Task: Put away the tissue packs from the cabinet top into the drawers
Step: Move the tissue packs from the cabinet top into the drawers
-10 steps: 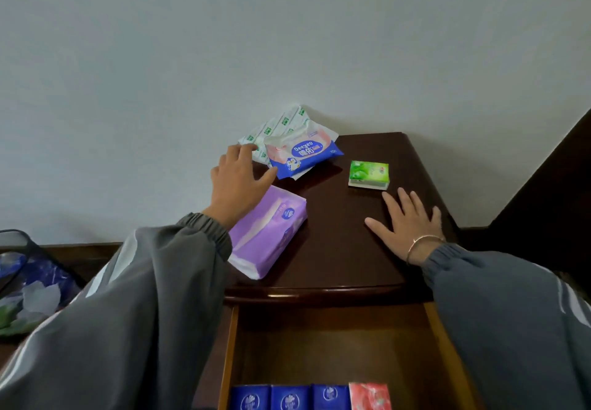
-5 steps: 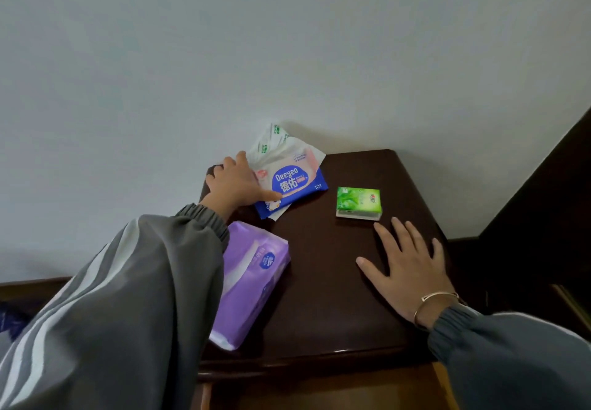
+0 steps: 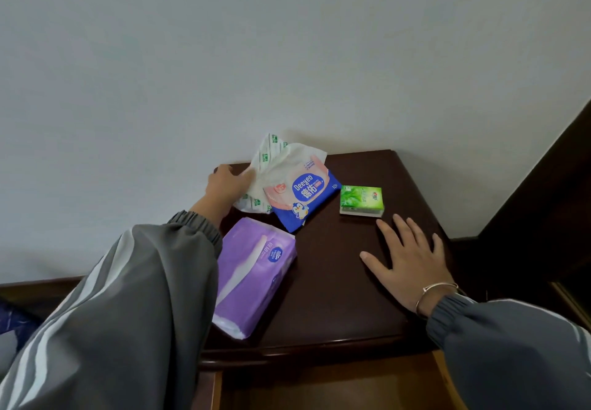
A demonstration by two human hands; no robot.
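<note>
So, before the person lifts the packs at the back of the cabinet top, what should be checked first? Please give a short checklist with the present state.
1. Left grip on the white and green pack: ok, it holds the pack's left edge.
2. Blue pack held too: cannot tell; it lies on the white and green pack and might slip.
3. Right grip free: ok, flat on the cabinet top, holding nothing.
4. Drawer open: ok, pulled out below the top.
5. Room in the drawer: cannot tell, most of its inside is out of view.
6. Purple pack and green pack put away: not ok, both lie on the top.
</note>
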